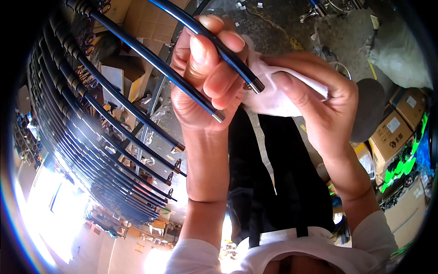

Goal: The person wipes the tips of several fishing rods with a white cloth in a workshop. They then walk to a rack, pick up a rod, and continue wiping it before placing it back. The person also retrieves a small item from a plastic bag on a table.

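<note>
My left hand [203, 68] is raised at the upper middle, its fingers closed round a glossy dark blue rod [191, 23], which looks like a fishing rod section. The rod slants down to the right and ends in a silvery metal collar [258, 86] just past my fingers. A second blue rod [150, 63] runs in front of my left palm and wrist. Just right of the rod's end, my right hand [331, 98] pinches a folded white cloth [273, 98] between thumb and fingers. The cloth reaches across to the left hand, behind the collar.
Many similar dark rods [121, 102] hang in a dense slanting row along the left, some with small metal fittings at their ends. Cardboard boxes [392, 132] stand at the right, near a pale plastic bag [401, 64]. Scraps litter the concrete floor [273, 23].
</note>
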Demonstrator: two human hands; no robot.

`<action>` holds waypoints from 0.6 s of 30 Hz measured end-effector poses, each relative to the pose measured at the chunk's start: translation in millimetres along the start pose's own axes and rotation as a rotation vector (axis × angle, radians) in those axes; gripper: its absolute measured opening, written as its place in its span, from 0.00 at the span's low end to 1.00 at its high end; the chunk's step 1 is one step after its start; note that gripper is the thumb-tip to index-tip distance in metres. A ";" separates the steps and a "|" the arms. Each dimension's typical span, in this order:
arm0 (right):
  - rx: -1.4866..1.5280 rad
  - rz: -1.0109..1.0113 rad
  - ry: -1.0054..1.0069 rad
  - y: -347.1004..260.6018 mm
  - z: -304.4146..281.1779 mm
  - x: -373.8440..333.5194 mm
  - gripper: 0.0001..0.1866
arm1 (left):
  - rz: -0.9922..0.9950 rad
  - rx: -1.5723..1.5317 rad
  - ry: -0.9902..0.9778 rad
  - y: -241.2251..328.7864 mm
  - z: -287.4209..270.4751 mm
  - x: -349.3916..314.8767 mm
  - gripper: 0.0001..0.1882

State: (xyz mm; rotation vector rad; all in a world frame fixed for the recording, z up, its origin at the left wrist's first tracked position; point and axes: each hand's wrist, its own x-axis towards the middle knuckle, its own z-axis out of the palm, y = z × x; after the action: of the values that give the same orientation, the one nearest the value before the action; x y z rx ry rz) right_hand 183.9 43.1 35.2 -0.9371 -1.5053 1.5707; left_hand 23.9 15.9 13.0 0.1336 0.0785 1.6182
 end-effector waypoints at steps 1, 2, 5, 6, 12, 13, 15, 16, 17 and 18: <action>0.001 0.046 0.022 -1.8 -2.0 -1.2 0.09 | -0.012 -0.002 0.008 -0.1 -0.6 0.3 0.13; 0.024 0.068 0.034 -4.1 -3.3 -0.9 0.10 | -0.022 -0.005 0.018 0.6 -0.5 -0.4 0.12; 0.039 0.084 0.069 -6.0 -8.2 -0.9 0.10 | -0.034 0.016 0.013 0.5 -1.9 -0.6 0.11; 0.070 0.053 0.061 -7.0 -8.3 -0.6 0.11 | -0.035 0.028 0.006 0.1 -3.3 -0.1 0.10; -0.007 -0.232 -0.176 -22.2 -6.6 21.4 0.10 | 0.045 0.268 0.259 1.6 -13.6 -12.9 0.15; -0.044 -0.221 -0.194 -23.6 -6.0 23.5 0.10 | 0.035 0.258 0.220 1.5 -13.2 -12.0 0.16; -0.046 -0.114 -0.204 -28.4 -4.9 25.9 0.09 | 0.008 0.235 0.141 0.7 -11.8 -8.2 0.16; 0.001 -0.032 -0.197 -29.4 -4.8 26.8 0.09 | 0.026 0.323 0.161 -1.8 -7.8 -5.0 0.12; 0.048 0.048 -0.192 -30.9 -4.0 27.7 0.09 | 0.049 0.410 0.183 -4.1 -3.4 -2.8 0.09; 0.108 0.128 -0.184 -32.8 -4.0 30.0 0.09 | 0.025 0.396 0.178 -2.5 -4.7 -5.5 0.08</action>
State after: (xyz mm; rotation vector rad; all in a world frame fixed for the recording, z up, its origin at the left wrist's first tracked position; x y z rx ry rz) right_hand 175.1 72.5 67.6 -0.8605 -1.4920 1.8546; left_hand 26.0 10.7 7.8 0.2956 0.5365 1.6215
